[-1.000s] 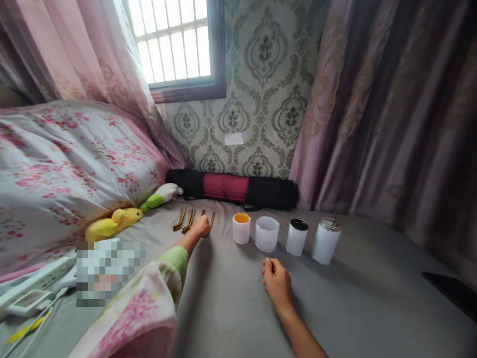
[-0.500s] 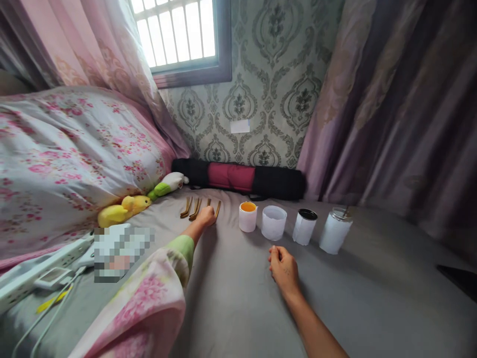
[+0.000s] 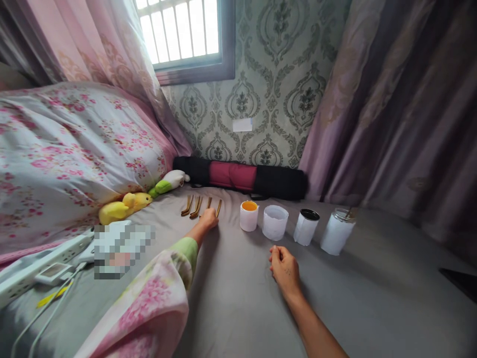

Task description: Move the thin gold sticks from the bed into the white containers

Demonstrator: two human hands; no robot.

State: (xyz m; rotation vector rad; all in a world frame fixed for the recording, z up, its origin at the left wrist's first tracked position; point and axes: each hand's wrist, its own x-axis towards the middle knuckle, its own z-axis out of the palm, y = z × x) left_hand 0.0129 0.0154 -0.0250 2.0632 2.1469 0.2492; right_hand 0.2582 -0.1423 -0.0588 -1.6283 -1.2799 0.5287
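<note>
Several gold, bent metal straws (image 3: pixel 195 208) lie in a row on the grey sheet. My left hand (image 3: pixel 209 219) is closed at the right end of that row, over the lower parts of the last ones. A gold straw (image 3: pixel 219 207) sticks out beyond its knuckles; the fingertips are hidden. My right hand (image 3: pixel 285 268) rests on the sheet with curled fingers and nothing visible in them. Beyond it stand a white-wrapped cup with an orange inside (image 3: pixel 249 217), a wide whitish cup (image 3: pixel 275 223), a white-wrapped can with a dark inside (image 3: pixel 306 227) and a wrapped glass jar (image 3: pixel 338 232).
A black and red roll bag (image 3: pixel 238 177) lies along the wall. At left are a yellow plush toy (image 3: pixel 124 207), a green and white plush toy (image 3: pixel 169 182), a power strip (image 3: pixel 48 266) with cables, and a floral bedcover (image 3: pixel 74 149). A dark flat object (image 3: pixel 460 284) lies far right.
The view has shifted slightly. Both hands stay closed in nearly the same places, the left by the straws and the right on the sheet.
</note>
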